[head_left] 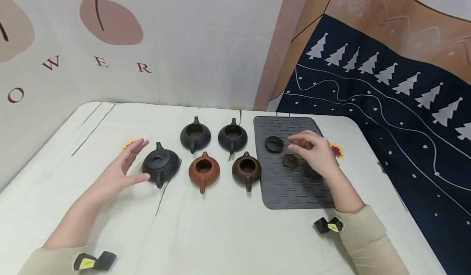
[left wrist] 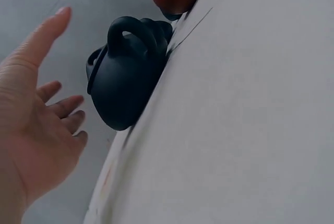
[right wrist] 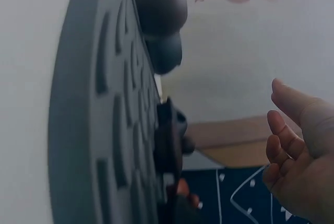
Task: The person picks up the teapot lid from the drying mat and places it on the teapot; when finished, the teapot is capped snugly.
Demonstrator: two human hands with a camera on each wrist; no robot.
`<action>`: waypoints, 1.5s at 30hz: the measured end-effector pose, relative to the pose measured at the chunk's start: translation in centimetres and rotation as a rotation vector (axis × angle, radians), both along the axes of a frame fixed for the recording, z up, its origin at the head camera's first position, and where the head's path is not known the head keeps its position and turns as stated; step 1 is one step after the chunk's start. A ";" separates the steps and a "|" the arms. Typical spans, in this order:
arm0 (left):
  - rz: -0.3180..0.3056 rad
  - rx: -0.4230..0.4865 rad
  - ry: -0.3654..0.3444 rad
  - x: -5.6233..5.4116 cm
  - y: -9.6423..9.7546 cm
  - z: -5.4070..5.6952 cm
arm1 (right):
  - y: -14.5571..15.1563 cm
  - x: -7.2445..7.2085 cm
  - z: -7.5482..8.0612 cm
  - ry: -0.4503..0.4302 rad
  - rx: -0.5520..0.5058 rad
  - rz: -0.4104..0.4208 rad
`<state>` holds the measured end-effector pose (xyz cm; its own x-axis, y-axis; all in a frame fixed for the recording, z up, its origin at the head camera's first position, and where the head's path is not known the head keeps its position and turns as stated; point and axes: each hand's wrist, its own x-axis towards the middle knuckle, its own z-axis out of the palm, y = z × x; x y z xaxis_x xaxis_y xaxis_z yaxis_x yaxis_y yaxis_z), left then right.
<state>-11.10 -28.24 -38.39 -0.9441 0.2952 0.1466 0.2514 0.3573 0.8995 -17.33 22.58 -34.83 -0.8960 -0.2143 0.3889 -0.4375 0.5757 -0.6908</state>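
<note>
So on the far left, the left hand is spread and relaxed beside the lidded black teapot, thumb close to the handle side, not gripping anything. That pot sits toward the white table's left edge. Looks like fired clay to me, so probably stiff, fairly light and pretty breakable. I'd take it by the loop handle with a finger on the lid, since that could slide off.

Next over, the red teapot and the brown teapot stand nearer the near edge, with two black teapots behind them toward the far edge, all four lidless.

Then the gray mat, near the right edge: a black lid by its far left corner, a brown lid around its middle. The right hand hangs above, fingers loosely bent, nothing in them (something dark is half hidden underneath, can't tell what). Lids are likely light, smooth and chippable; pinch the knob.
</note>
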 end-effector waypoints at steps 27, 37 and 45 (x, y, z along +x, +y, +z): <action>-0.090 0.092 0.088 1.7 7.1 1.9 | 5.9 -3.6 -4.5 -0.146 0.055 -0.154; -0.083 0.018 0.012 1.5 8.3 0.9 | 5.6 -3.7 -4.6 -0.276 0.003 -0.130; -0.078 -0.009 -0.017 1.5 9.0 1.1 | 5.5 -4.1 -5.2 -0.290 0.005 -0.140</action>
<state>-9.57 -19.27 -37.32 -0.9206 0.3688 0.1280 0.2635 0.3451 0.9008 -21.39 28.12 -40.06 -0.9903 -0.0821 0.1122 -0.1389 0.6198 -0.7724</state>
